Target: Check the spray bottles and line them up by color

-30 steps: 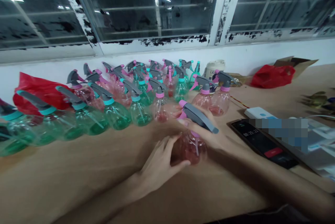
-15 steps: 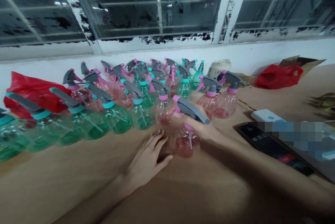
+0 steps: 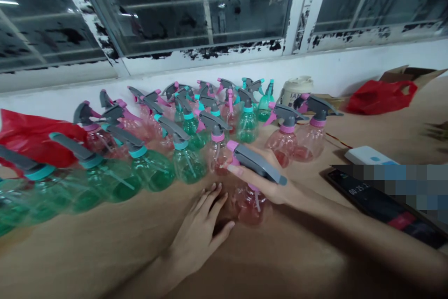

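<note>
My right hand (image 3: pixel 266 173) is closed around the neck and trigger of a pink spray bottle (image 3: pixel 250 205) with a grey and pink spray head. The bottle is upright at the table, with some of its neck hidden by the fingers. My left hand (image 3: pixel 201 222) lies flat on the wooden table (image 3: pixel 115 247), fingers spread, just left of that bottle and apart from it. Behind the hands stands another pink spray bottle (image 3: pixel 219 149). A green spray bottle (image 3: pixel 189 163) is to its left, in a front row of several green ones.
More pink and green spray bottles crowd toward the wall. Red plastic bags lie at the left (image 3: pixel 42 135) and far right (image 3: pixel 381 96). A white tub (image 3: pixel 297 86) stands at the back. A phone (image 3: pixel 381 205) with a timer and a white box (image 3: pixel 367 154) lie right.
The view has shifted slightly, so things at the left sit lower and farther left. My right hand keeps its grip on the pink spray bottle; my left hand stays flat.
</note>
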Motion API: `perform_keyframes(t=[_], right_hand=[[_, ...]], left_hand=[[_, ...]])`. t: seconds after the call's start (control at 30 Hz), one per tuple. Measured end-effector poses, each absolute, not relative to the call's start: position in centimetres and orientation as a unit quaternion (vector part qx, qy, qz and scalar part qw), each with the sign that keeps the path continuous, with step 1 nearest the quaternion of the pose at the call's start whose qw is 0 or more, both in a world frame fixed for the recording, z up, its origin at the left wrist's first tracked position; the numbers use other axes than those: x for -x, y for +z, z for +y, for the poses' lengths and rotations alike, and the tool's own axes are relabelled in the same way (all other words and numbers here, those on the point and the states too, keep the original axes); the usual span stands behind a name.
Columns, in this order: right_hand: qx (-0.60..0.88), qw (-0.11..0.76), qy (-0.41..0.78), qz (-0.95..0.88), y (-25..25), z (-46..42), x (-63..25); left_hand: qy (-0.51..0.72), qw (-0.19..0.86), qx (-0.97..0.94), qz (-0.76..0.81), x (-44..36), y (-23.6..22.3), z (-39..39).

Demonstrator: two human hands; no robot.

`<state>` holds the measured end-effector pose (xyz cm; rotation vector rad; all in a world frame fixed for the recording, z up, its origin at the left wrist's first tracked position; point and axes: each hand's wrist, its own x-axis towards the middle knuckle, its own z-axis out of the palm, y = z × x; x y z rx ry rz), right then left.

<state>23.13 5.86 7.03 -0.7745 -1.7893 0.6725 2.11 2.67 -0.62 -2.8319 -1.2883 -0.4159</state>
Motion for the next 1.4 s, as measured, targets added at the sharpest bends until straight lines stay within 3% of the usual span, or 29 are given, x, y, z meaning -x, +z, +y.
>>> perform_keyframes(t=[0.27, 1.4], right_hand=[[0.323, 0.514, 0.244, -0.756, 7.1, 5.3, -22.9], [0.323, 0.504, 0.325, -0.732, 6.9, 4.3, -22.8]], left_hand=[[-0.129, 0.01, 0.907, -0.401, -2.2, -0.8, 2.7], [-0.129, 0.018, 0.909, -0.395, -2.3, -0.5, 2.7]])
